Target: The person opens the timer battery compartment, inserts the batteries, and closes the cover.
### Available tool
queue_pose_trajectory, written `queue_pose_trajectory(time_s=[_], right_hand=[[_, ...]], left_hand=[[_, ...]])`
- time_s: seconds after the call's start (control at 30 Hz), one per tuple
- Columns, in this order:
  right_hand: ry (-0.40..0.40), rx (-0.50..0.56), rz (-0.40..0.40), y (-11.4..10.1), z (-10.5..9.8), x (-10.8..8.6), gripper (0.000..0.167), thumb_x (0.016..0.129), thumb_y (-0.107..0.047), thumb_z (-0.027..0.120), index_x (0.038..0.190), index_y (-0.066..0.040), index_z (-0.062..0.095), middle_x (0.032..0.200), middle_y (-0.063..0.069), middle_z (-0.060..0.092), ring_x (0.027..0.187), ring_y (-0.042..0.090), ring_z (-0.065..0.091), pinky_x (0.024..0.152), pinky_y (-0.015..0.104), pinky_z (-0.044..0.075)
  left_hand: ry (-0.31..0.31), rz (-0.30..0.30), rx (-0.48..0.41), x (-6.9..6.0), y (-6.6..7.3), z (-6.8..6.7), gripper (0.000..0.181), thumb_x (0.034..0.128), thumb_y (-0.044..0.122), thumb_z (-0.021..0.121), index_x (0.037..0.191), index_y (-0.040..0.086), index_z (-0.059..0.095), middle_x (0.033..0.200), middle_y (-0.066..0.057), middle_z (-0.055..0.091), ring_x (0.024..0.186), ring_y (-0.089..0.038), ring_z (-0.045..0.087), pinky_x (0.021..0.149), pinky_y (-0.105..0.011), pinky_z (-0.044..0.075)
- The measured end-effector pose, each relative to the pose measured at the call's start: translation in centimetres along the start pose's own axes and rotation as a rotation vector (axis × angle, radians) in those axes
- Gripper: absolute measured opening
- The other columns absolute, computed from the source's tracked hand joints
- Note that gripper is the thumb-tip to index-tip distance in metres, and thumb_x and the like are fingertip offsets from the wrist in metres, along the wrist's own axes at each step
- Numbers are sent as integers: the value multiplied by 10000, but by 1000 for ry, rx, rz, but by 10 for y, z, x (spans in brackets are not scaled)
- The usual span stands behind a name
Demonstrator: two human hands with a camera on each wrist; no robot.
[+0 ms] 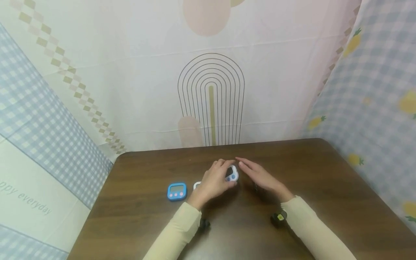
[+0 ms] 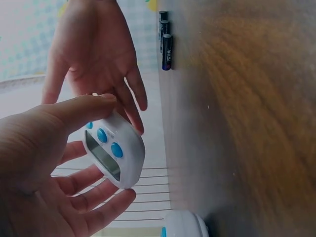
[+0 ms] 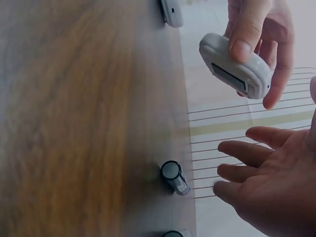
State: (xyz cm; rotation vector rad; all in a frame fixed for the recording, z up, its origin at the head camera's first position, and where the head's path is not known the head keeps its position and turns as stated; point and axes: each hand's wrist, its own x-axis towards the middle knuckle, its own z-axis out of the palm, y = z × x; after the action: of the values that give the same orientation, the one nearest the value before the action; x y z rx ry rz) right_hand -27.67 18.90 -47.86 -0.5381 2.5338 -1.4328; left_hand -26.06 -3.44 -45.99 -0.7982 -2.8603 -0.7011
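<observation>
My left hand (image 1: 212,182) pinches a white digital timer (image 1: 232,174) with a small grey screen and blue round buttons (image 2: 116,149), thumb on one edge and fingers opposite. It is held tilted above the table. In the right wrist view the timer's other side (image 3: 232,64) shows a dark rectangular strip. My right hand (image 1: 261,177) is beside it, palm towards the timer, its fingers extended and holding nothing. Black batteries (image 2: 167,52) lie on the table by the right hand; in the head view that hand mostly hides them.
A blue timer (image 1: 177,191) with pink buttons lies on the brown wooden table (image 1: 143,224), left of my hands. Another white timer (image 1: 196,185) lies partly hidden behind my left hand. Patterned cloth (image 1: 146,90) hangs behind the table and at both sides.
</observation>
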Motion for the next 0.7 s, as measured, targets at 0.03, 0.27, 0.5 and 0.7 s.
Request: queue_pose_trajectory(time_s=[0.03,0.27,0.5,0.7], right_hand=[[-12,34,-3,0,0,0,653,1140,-519,349,1634,-94,386,1692,184,373,1568,440,318,1233,699,273],[-121,325,6,0,-1,3,685,1163,-484,226,1635,5,312,1612,303,431,1409,474,536,1063,515,560],[-119,469,53,0,5,4,731,1155,-518,217,1609,41,340,1504,345,532,1194,341,716,966,465,619],[-129,629,75,0,9,5,819,1137,-570,250,1590,111,301,1505,373,509,1107,215,751,962,470,621]], left_hand=[[2,1,-4,0,0,0,738,906,375,854,1538,181,527,1387,-79,620,1198,-222,609,887,-377,607],[35,5,-61,0,3,-2,688,901,357,860,1498,192,561,1385,-72,614,1191,-222,609,890,-362,603],[79,-1,-147,-1,4,-3,657,888,324,878,1463,196,586,1396,-72,611,1182,-218,616,916,-359,596],[118,14,-196,-1,4,-4,648,884,285,887,1445,168,584,1395,-65,613,1193,-219,628,968,-377,598]])
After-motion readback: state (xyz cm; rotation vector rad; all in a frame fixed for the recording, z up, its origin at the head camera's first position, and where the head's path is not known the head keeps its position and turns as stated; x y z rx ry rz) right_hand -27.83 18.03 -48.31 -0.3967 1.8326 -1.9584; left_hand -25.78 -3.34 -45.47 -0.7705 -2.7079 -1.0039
